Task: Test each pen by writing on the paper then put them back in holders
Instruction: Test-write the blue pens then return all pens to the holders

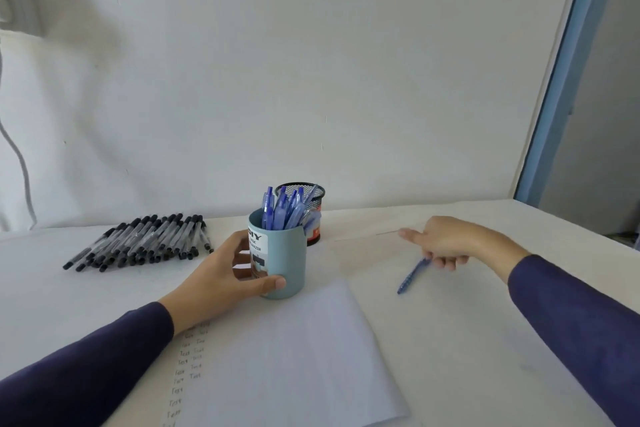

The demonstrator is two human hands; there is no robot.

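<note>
Left hand (228,274) wrapped around side of blue cup (289,267), thumb across front, fingers on label. Cup upright on table (485,340), touching far edge of paper (304,357), full of blue pens (280,210). Black mesh holder (313,192) just behind cup. Right hand (446,243) well apart to right, fingers curled on one blue pen (412,276), tip slanting down toward paper. Rows of "Test" along paper's left edge. Pile of black pens (145,239) lying flat, far left.
</note>
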